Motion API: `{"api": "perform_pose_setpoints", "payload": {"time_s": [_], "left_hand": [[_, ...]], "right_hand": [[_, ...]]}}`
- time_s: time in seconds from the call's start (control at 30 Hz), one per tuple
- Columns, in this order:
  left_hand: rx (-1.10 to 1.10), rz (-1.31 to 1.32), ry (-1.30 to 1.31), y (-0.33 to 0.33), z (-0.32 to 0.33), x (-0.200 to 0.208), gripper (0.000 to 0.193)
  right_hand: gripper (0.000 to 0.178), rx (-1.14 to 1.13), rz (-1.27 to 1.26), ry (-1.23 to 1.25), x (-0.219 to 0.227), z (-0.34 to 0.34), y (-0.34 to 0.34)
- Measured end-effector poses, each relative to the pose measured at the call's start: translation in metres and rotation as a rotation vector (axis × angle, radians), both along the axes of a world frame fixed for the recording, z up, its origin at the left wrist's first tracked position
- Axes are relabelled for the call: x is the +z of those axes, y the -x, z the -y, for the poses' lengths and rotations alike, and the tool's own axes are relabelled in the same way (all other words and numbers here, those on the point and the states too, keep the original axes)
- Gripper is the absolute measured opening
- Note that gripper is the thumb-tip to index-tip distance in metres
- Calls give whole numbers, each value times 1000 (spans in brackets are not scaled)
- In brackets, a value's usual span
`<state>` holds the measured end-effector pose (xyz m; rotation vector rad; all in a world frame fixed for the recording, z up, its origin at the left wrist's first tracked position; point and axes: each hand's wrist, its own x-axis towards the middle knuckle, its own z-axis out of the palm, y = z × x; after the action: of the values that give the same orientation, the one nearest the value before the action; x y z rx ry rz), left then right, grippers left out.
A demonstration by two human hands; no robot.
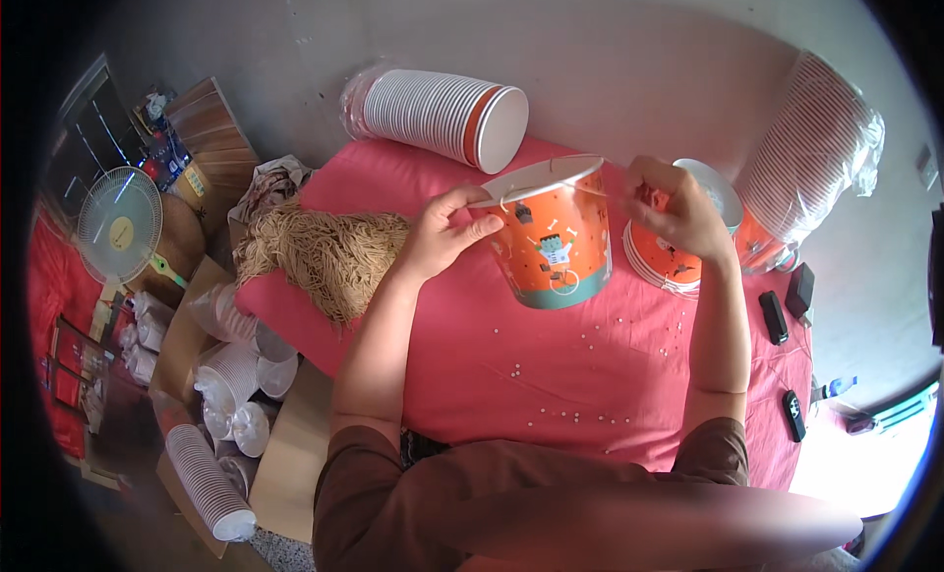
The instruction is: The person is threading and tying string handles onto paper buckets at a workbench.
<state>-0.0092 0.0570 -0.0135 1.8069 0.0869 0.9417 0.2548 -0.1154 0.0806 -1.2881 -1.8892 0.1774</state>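
Observation:
My left hand [452,230] grips the rim of an orange paper bucket [531,245], thumb outside. The bucket is held up over the red cloth, tilted a little, with cartoon prints and a teal band at its base. A thin beige cord [551,187] loops across its mouth and leads toward my right hand [678,204]. That hand is raised just right of the rim, its fingers curled and pinched on the cord; the fingertips are slightly blurred. Behind my right hand, more orange buckets [661,257] stand on the cloth, one with a white inside showing.
A red cloth [472,375] covers the table, dotted with small white beads [580,418]. Beige cords [334,252] lie heaped at left. Stacked white buckets [433,110] lie at the back; a wrapped stack [811,144] leans right. Black devices [774,318] line the right edge. A carton [285,454] holds cups.

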Motion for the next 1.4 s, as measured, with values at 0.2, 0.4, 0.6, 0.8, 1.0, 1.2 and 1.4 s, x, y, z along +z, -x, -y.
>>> {"api": "perform_pose_setpoints", "payload": {"time_s": [0.2, 0.4, 0.6, 0.8, 1.0, 1.2, 1.4], "left_hand": [[-46, 16, 153, -1, -4, -4, 24], [43, 155, 315, -6, -17, -18, 31], [-83, 99, 570, -16, 0, -17, 36], [-12, 147, 515, -25, 0, -18, 32], [102, 51, 400, -22, -8, -28, 19], [104, -9, 306, -25, -6, -26, 16], [100, -23, 267, -22, -6, -29, 15]], "right_hand": [[16, 211, -38, 190, -3, 16, 9], [73, 67, 139, 126, -10, 35, 29], [85, -202, 356, 87, -22, 49, 44], [57, -167, 163, -104, -8, 51, 16], [53, -578, -309, -88, 47, 79, -79], [56, -762, -328, 227, 84, 100, -155], [60, -813, -386, 578, 52, 67, -186]]}}
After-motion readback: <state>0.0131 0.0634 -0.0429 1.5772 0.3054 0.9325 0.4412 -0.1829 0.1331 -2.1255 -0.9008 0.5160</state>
